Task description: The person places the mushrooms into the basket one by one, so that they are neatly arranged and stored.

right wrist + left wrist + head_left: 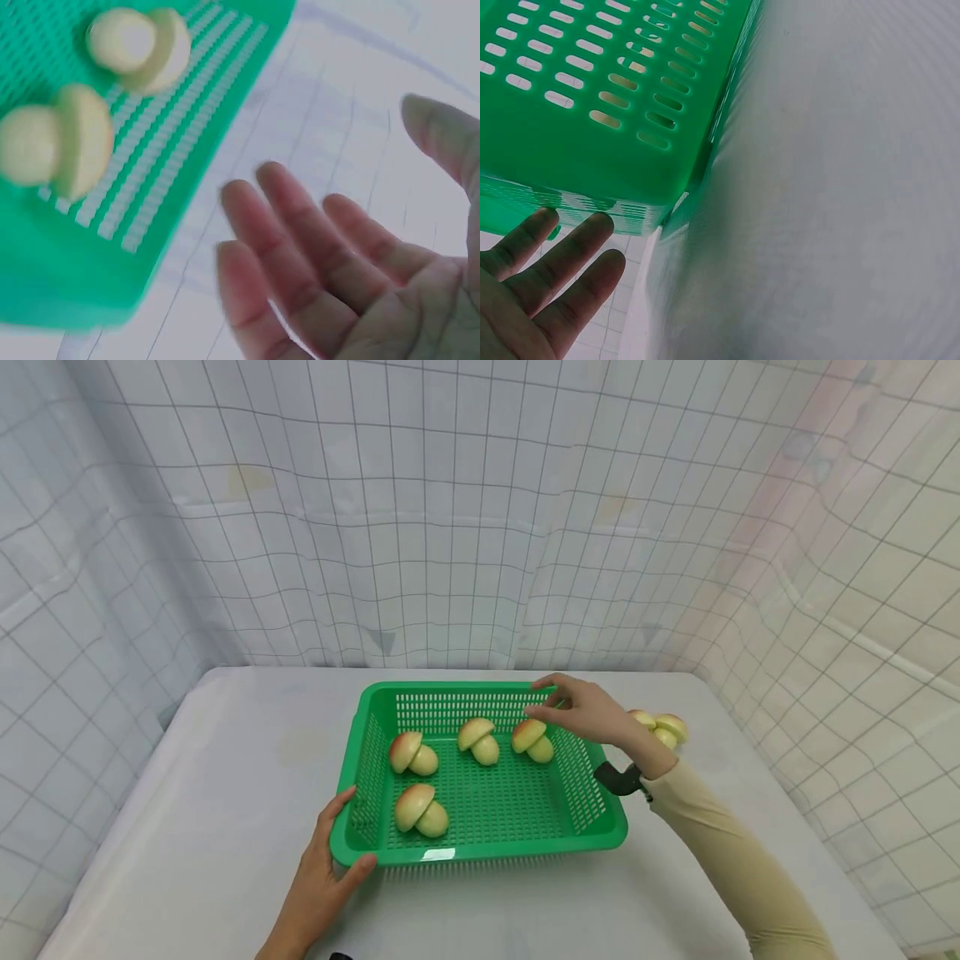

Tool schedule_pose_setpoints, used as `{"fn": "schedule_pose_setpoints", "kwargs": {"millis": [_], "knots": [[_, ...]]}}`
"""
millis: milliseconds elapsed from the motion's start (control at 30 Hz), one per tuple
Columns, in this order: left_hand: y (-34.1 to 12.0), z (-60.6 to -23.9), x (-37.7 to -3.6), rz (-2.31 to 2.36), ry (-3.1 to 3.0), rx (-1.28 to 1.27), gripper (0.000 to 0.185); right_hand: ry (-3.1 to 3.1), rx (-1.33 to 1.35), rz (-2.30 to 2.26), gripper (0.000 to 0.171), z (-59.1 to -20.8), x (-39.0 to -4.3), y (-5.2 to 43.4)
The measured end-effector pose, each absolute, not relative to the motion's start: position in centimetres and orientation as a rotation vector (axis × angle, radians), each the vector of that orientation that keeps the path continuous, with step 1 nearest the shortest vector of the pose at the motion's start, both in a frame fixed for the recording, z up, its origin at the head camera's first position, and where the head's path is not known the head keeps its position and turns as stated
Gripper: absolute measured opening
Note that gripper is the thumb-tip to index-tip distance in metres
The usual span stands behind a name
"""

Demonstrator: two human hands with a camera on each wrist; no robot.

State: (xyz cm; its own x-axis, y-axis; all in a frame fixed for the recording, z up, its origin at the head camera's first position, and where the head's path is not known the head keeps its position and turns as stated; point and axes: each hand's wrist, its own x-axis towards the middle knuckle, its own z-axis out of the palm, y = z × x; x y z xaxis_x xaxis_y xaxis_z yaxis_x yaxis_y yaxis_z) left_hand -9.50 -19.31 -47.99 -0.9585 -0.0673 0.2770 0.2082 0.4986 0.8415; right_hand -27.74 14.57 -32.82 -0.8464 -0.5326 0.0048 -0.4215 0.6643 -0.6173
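A green slotted basket [600, 831] stands on the white table and holds several toy mushrooms, one at the front [420, 808] and three in a row behind it [478, 741]. My left hand [324, 872] lies against the basket's near left corner [660, 187], thumb along the front rim and fingers [570, 251] straight. My right hand [581, 708] hovers with relaxed fingers above the basket's far right corner, just over the rightmost mushroom [532, 739], and holds nothing. In the right wrist view the fingers [300, 262] are spread and empty, with mushrooms [142, 49] beside them in the basket.
Two more toy mushrooms [662, 727] lie on the table right of the basket, behind my right wrist. A white gridded curtain [450, 527] closes in the table at the back and both sides.
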Motion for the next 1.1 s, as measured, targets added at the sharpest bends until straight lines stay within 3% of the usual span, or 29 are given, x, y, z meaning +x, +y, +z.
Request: {"fn": "schedule_pose_setpoints", "kwargs": {"millis": [600,1100], "knots": [[-19.4,-48.2,-9.6,-1.428,-2.465,-0.105,0.083,3.077,-0.266,-1.103,0.070,-36.8,-29.8,27.4],[-19.3,-48.2,-9.5,-1.448,-2.450,-0.101,0.083,3.096,0.117,-0.681,0.097,-39.5,-29.6,32.7]]}}
